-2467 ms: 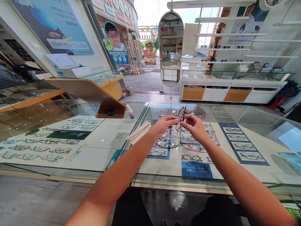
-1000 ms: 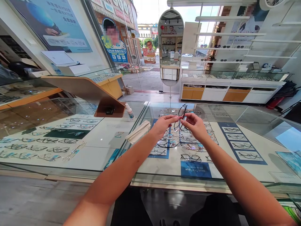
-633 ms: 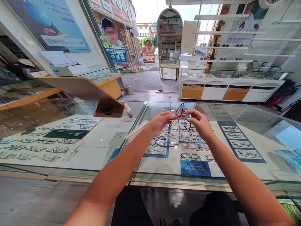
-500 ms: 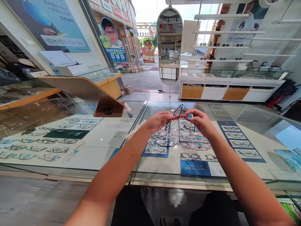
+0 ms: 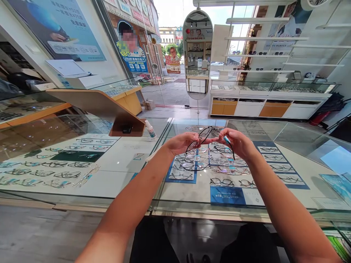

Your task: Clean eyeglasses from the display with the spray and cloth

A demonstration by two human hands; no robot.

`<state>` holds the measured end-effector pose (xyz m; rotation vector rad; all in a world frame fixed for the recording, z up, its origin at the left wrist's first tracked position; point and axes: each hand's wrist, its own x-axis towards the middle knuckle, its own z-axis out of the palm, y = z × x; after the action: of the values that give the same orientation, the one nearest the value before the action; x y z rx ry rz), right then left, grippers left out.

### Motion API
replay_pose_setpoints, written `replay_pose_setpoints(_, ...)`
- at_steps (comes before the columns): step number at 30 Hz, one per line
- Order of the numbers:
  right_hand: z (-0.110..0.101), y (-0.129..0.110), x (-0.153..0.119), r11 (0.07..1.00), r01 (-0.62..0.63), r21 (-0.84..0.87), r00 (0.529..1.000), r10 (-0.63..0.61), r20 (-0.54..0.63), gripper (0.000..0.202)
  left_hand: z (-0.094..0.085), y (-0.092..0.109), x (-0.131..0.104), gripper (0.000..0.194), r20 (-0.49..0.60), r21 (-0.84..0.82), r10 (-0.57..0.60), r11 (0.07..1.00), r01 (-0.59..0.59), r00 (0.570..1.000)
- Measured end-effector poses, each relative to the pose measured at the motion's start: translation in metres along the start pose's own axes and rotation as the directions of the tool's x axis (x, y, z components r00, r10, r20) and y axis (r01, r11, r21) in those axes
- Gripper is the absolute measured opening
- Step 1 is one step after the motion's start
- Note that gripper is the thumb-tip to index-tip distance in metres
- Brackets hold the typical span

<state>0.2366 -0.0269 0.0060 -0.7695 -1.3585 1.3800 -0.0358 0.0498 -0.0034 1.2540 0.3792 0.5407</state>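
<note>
Above the glass counter, a pair of thin black-framed eyeglasses (image 5: 203, 138) is held between my two hands, tilted. My left hand (image 5: 183, 143) pinches the frame near the left lens, its fingers closed. My right hand (image 5: 236, 141) grips the other side, thumb and fingers closed around a temple with a small teal tag (image 5: 226, 139). That temple's dark curved end hangs below my right fingers. Fingers of both hands meet or nearly meet behind the frame. Under the glass below lie several rows of eyeglasses (image 5: 222, 181), some on blue display boards (image 5: 228, 195).
On the counter (image 5: 120, 182) stand a small white spray bottle (image 5: 150, 129) and a brown tilted stand (image 5: 95, 102) to the left. More eyeglasses (image 5: 45, 172) lie inside the left case. An oval mirror (image 5: 198, 54) and display shelves (image 5: 265, 38) are beyond.
The eyeglasses have been turned and lowered slightly, with the temple end at my right hand swinging outward and down. Both hands have shifted a little and keep hold of the frame.
</note>
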Motion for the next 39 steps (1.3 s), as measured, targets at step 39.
replay_pose_setpoints(39,0.022,0.044,0.016,0.953,0.161,-0.258,0.875,-0.258,-0.41,0.036,0.035,-0.025,0.015,0.03,-0.197,-0.13,0.205,0.964,-0.233,0.959)
